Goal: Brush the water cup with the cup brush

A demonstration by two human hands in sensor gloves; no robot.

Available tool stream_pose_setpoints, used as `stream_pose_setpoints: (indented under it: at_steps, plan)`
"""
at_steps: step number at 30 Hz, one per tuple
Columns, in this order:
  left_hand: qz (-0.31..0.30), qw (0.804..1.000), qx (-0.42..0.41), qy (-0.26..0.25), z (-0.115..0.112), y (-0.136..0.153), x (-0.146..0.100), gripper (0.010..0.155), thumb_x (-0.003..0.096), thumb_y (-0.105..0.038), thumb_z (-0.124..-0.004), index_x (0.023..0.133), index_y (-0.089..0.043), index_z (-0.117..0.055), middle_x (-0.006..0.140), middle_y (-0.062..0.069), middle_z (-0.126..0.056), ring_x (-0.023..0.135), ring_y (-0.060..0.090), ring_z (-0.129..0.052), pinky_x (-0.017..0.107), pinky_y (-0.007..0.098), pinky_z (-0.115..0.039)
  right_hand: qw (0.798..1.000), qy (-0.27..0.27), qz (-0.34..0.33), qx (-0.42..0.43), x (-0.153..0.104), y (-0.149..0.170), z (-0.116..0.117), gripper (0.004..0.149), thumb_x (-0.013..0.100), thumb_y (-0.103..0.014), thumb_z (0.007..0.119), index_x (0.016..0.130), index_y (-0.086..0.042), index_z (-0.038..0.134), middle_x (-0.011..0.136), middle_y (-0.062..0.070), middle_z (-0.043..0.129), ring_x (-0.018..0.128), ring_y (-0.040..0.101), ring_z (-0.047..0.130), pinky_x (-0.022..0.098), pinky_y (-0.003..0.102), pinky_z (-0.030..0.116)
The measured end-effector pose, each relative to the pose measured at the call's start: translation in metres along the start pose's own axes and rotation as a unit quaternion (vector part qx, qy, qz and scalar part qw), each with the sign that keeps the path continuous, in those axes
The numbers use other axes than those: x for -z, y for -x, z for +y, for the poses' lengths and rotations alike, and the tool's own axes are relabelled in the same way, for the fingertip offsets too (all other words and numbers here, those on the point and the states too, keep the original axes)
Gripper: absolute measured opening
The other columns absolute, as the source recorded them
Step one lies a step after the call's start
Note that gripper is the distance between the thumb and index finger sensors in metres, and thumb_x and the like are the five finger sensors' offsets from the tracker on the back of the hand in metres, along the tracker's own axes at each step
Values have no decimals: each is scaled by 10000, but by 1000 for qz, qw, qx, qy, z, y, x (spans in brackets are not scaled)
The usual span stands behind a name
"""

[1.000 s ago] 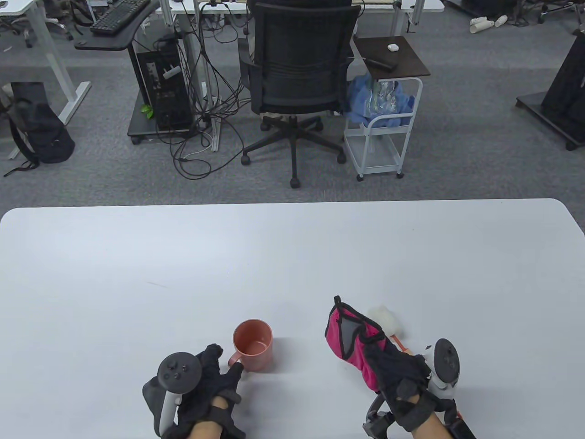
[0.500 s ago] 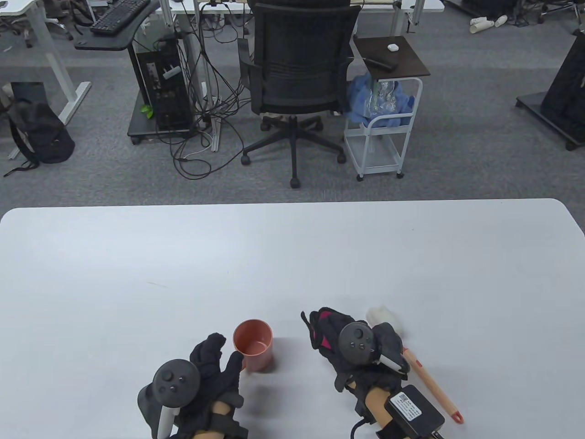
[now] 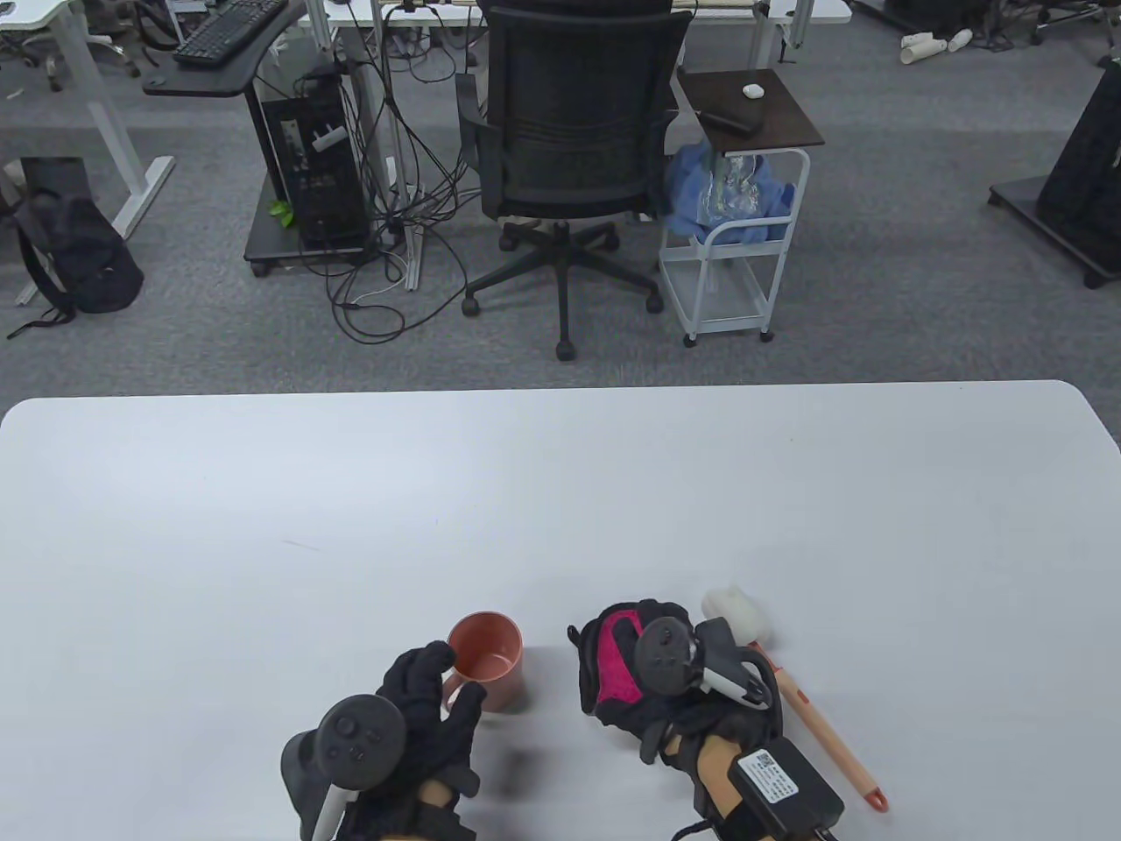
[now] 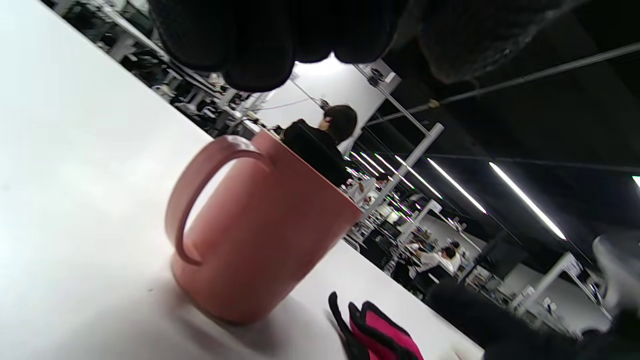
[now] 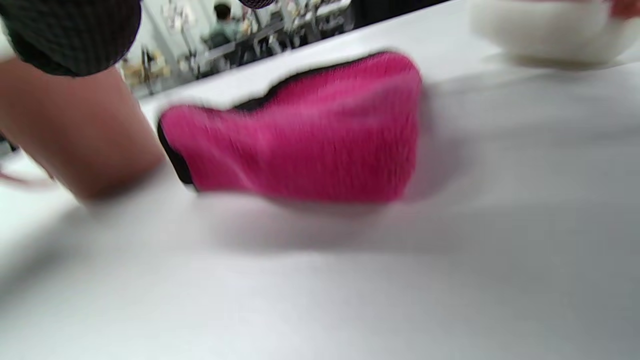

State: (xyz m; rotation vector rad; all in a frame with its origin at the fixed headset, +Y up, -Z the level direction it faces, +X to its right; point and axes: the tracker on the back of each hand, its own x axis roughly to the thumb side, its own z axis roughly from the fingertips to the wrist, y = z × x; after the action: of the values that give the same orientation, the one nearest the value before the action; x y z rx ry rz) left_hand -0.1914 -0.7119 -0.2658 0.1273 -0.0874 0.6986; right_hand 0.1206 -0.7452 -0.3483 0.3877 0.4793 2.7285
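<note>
- Cup [image 3: 487, 659]: pink, upright on the table [image 3: 560, 491], lower centre of the table view.
- Left hand [image 3: 420, 710]: fingers spread beside the cup's handle, gripping nothing.
- Brush [image 3: 788, 692]: lay lower right, white head uppermost, unheld.
- Right hand [image 3: 648, 683]: rested on a pink cloth [image 5: 300, 135]; grip could not be told.

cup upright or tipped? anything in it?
Upright: the cup stands on its base on the table, mouth up. Its visible interior looks empty.
</note>
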Motion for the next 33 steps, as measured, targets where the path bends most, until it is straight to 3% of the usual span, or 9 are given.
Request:
stream_pose_setpoints:
  at_steps: [3, 6, 12, 21, 28, 33]
  plan:
    - [-13, 999, 42, 20, -4, -6, 0, 580, 468, -469, -719, 968, -190, -631, 1006, 126, -580, 884, 444, -704, 661, 580, -613, 997, 70, 19, 35, -29, 16, -22, 796, 469, -616, 634, 1094, -343, 224, 1140, 72, 5, 1074, 346, 4, 767, 599, 107]
    - [-27, 997, 71, 27, -3, -13, 0, 585, 467, -477, -717, 974, -200, -629, 1012, 122, -585, 890, 450, -702, 675, 601, -587, 993, 108, 48, 2, -63, 34, -33, 765, 487, -585, 627, 1101, -336, 246, 1141, 69, 10, 1076, 341, 6, 768, 594, 119]
    - [-35, 988, 134, 68, -7, -33, 2, 637, 467, -506, -711, 1020, -230, -556, 1064, 110, -511, 956, 462, -630, 707, 642, -520, 989, 128, 73, 18, -103, 62, -28, 763, 489, -585, 632, 1105, -331, 260, 1143, 75, 16, 1076, 348, 15, 766, 601, 126]
    - [-13, 986, 149, 81, -1, -31, -15, 662, 469, -530, -697, 1038, -249, -512, 1090, 99, -459, 1000, 468, -565, 722, 665, -471, 989, 105, 94, 33, -122, 70, -6, 820, 471, -627, 626, 1098, -302, 209, 1125, 105, -13, 1063, 373, 3, 761, 611, 134]
    - [-38, 985, 163, 49, -8, -22, -36, 652, 460, -530, -699, 1028, -263, -524, 1086, 86, -472, 1010, 456, -562, 724, 675, -461, 987, 109, 95, 71, -126, 75, 0, 821, 461, -620, 635, 1092, -298, 220, 1123, 100, -9, 1063, 368, 1, 761, 609, 128]
    - [-32, 983, 163, 82, -18, -21, -36, 618, 460, -512, -699, 1006, -250, -576, 1071, 86, -503, 998, 444, -588, 719, 670, -471, 986, 102, 89, 93, -126, 79, 5, 813, 437, -614, 653, 1081, -304, 266, 1127, 87, 37, 1066, 357, 42, 762, 602, 150]
